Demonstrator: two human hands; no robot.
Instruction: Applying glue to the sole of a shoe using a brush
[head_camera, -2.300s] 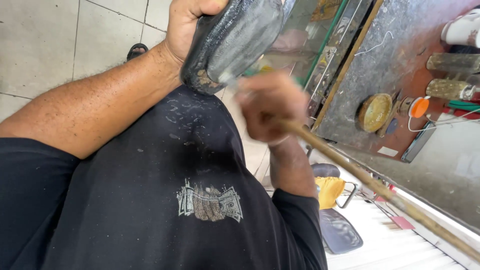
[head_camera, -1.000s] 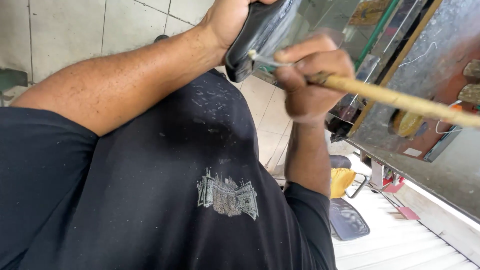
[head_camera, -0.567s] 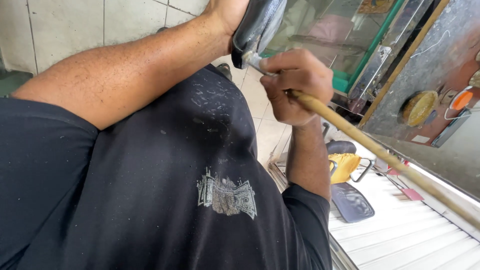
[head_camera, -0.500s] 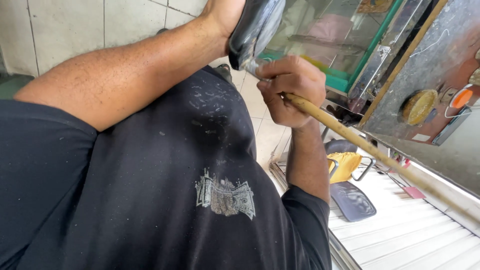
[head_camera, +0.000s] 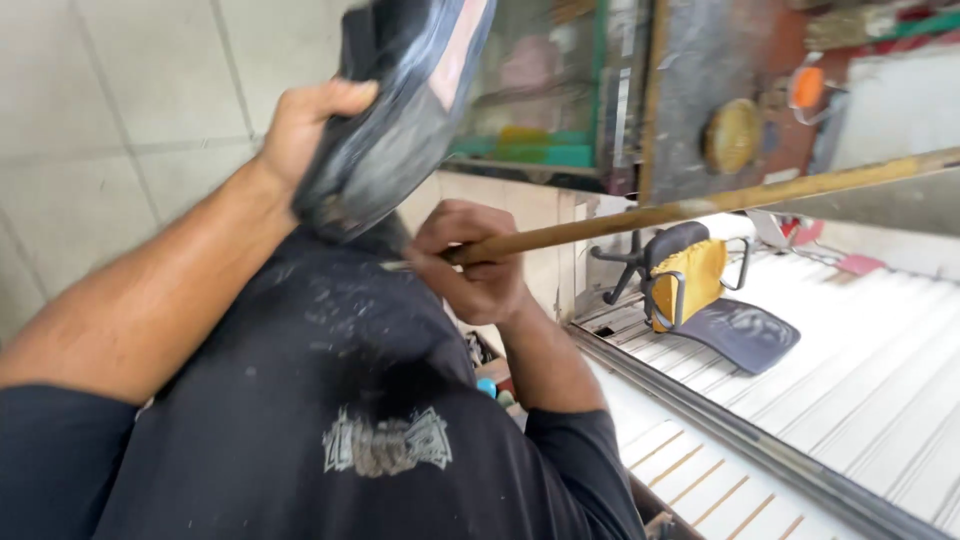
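Off to the right of the grip sits a chair (head_camera: 705, 290) with a yellow backrest — behind it a grey board (head_camera: 700, 100) bearing a round brass-coloured disc (head_camera: 732, 136).

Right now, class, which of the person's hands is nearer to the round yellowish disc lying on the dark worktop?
Right. The right hand, gripping the long wooden stick, lies closer to the disc; the left hand, holding the dark shoe, is farther away.
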